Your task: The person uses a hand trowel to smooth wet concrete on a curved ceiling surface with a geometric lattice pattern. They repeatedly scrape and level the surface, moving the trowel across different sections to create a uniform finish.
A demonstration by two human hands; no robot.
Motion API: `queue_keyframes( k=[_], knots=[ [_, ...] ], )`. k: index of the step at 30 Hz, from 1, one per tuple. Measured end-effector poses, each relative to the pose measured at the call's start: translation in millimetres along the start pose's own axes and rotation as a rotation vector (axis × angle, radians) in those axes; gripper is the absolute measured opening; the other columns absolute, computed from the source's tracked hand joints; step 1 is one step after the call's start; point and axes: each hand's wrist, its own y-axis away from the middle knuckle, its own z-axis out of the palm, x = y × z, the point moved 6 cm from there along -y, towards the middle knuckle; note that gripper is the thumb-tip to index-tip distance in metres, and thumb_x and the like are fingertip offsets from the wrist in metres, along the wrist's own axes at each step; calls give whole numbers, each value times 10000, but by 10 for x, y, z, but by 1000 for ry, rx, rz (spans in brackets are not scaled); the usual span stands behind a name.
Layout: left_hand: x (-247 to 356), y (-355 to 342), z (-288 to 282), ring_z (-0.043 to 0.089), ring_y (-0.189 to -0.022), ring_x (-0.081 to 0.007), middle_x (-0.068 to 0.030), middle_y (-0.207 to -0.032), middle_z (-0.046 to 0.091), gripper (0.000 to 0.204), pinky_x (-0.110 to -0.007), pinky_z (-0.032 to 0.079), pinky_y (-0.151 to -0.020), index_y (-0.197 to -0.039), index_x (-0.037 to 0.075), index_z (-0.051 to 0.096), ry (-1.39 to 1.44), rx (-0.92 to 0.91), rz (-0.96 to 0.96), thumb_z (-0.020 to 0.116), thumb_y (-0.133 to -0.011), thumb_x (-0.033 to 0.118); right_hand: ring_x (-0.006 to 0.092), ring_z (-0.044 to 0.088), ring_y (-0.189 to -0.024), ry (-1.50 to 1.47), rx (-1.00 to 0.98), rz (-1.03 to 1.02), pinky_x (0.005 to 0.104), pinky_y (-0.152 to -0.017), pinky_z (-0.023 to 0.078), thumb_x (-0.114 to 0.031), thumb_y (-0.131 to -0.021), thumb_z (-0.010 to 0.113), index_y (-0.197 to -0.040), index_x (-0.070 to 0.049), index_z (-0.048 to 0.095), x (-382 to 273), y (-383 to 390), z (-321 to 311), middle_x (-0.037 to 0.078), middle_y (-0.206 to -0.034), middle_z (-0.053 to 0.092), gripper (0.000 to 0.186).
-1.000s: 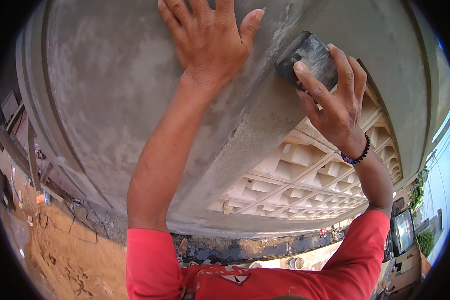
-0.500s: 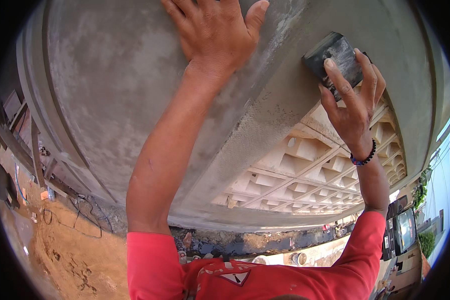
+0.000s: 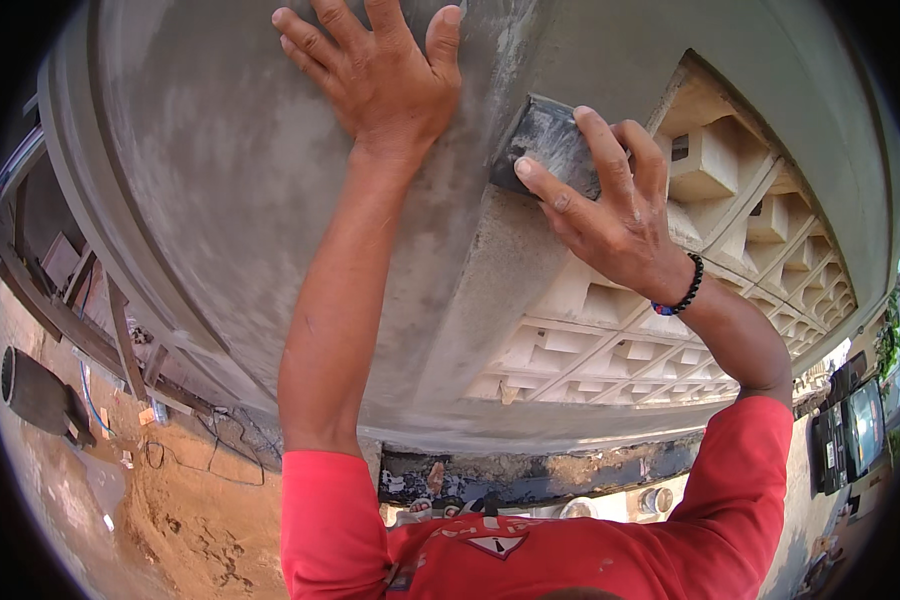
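A grey plastered wall [image 3: 210, 160] fills the upper part of the view. My left hand [image 3: 390, 85] lies against it with the fingers spread and nothing in them. To its right, my right hand [image 3: 620, 210] grips a dark rectangular float block [image 3: 555, 140], smeared with pale plaster, by its edges between thumb and fingers. The float is against the wall at the plaster strip, near the upper left edge of a panel of pale openwork blocks [image 3: 630, 320]. A beaded bracelet sits on my right wrist. The face of the float toward the wall is hidden.
Below the wall runs a dark wet trench [image 3: 530, 475]. Sandy ground [image 3: 195, 520] with a thin cable lies at lower left, beside a dark bucket [image 3: 40, 390] and wooden planks [image 3: 120, 335]. A dark vehicle [image 3: 845, 435] stands at far right.
My right hand has moved left with the float, from the upper edge of the block panel onto the plaster strip. My left hand has shifted left too, and the view has shifted slightly.
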Motion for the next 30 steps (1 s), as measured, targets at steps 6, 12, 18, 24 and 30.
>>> queue_keyframes(
  k=[6,12,18,24,30],
  knots=[
    [-77,17,166,148,-1407,-613,-309,-1557,230,687,-689,162,-1129,-1494,114,413,69,99,58,421,-999,590,338,459,-1159,112,85,112,421,-841,431,-178,-747,795,-1264,-375,635,345,-178,-214,128,-1410,470,575],
    [-249,-21,45,104,-1453,-547,-297,-1574,201,641,-657,139,-1153,-1524,113,361,197,-15,54,432,-1028,511,389,450,-1202,-296,-151,72,483,-912,453,-168,-707,841,-1293,-334,621,-409,633,121,188,-1442,427,647],
    [-344,979,-771,283,-1480,-334,-197,-1562,335,589,-488,221,-1208,-1513,33,344,751,-379,-282,494,-1037,347,340,547,-1149,-1413,-9,806,446,-979,465,-218,-846,703,-1398,-94,550,-636,1498,-355,198,-1349,539,586],
    [454,2683,-1283,233,-1506,-280,-175,-1582,335,981,-439,145,-1223,-1555,-2,262,1391,-1317,-570,643,-891,612,303,642,-1083,-2596,398,1618,410,-891,521,-425,-996,445,-1385,-45,512,-1412,1877,-126,154,-1254,629,548],
    [444,3134,-1388,543,-1057,-155,-90,-1325,514,1077,-327,450,-905,-1582,14,165,1472,-1461,-987,755,-843,529,384,690,-906,-3032,294,1712,419,-668,532,-509,-993,362,-1300,-60,574,-1847,1916,13,150,-1157,683,584]
  ],
)
